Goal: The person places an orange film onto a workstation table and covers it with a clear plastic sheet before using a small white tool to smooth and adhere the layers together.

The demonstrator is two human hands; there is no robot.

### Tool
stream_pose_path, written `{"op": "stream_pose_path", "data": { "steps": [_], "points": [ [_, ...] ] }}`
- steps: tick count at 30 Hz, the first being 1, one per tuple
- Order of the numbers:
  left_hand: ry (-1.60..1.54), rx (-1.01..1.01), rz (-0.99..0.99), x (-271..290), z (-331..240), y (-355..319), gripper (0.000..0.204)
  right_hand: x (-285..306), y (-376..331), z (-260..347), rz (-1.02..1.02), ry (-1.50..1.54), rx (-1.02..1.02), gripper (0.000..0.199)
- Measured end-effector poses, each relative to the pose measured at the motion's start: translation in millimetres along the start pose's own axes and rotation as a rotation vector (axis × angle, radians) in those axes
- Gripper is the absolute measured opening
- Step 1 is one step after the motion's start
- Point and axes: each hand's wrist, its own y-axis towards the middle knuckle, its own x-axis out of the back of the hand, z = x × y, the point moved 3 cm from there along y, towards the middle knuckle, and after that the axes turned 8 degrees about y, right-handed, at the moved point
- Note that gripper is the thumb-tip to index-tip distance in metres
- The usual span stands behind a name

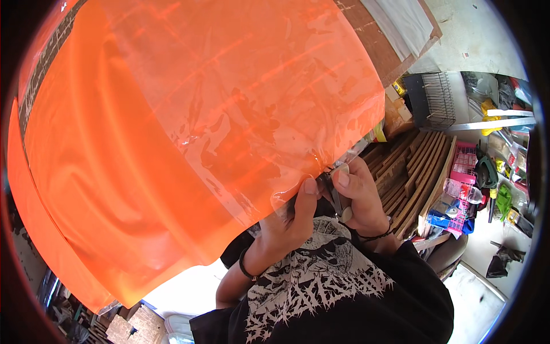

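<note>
We pinched the orange plastic sheet (189, 126) edge with left hand (292, 221), right hand (361, 195) grip closed on small metal tool (338, 200), keeping film taut seemed best.

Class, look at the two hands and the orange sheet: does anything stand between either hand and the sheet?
Nothing visible does. The left hand and right hand both already pinch the orange sheet at its lower edge.

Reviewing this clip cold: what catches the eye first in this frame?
A huge translucent orange plastic sheet fills the left and centre of the view. At its lower right edge the left hand and right hand pinch it together, the right holding a small metal tool. Stacked wooden slats lie to the right.
</note>
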Motion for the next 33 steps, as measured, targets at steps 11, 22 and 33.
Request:
{"op": "stream_pose_path", "data": {
  "steps": [11, 22, 33],
  "points": [
    [-0.077, 0.031, -0.025, -2, -3, 4, 0.006, 1, 3, 8, 0.033, -0.014, 0.053, 0.038],
    [-0.075, 0.03, -0.069, -2, -6, 4, 0.008, 1, 4, 8, 0.025, -0.017, 0.054, 0.038],
    [-0.045, 0.017, -0.026, -1, -9, 4, 0.013, -1, 5, 6, 0.008, -0.004, 0.063, 0.036]
  ]
}}
